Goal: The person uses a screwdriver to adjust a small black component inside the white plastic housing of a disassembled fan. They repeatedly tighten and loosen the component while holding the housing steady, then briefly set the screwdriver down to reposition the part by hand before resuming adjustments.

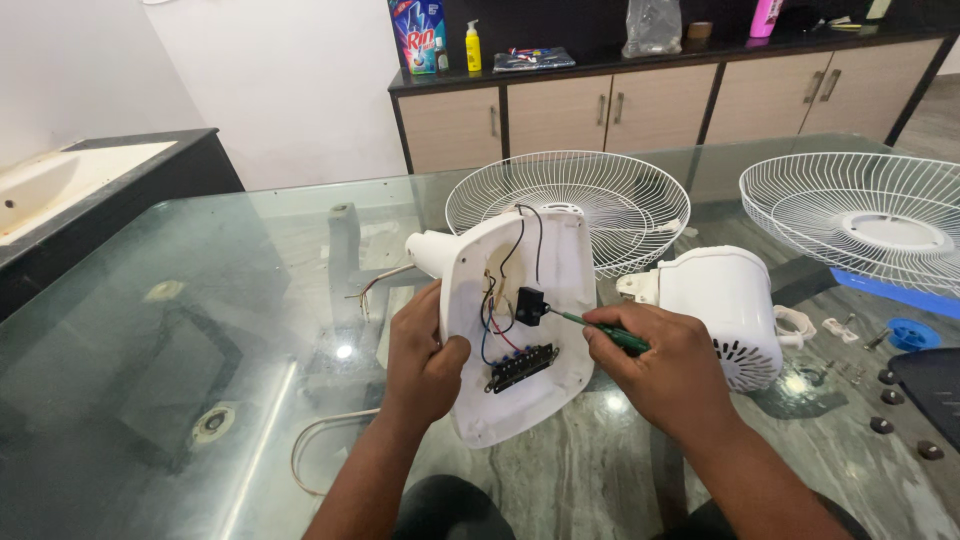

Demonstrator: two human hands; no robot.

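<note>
The left hand (422, 355) is closed around the edge of the white fan base housing (520, 330), holding it tilted up off the glass bench (200, 330) with its wired inside facing the person. The right hand (665, 365) is wrapped around a green-handled screwdriver (600, 330), its tip at the small black component (529, 305) just above the black switch strip (520, 368). I'd say it pays to keep the blade square, press lightly, and steer clear of the loose wires (495, 310). The white motor housing (725, 310) and two wire guards (570, 205) lie just behind.
</note>
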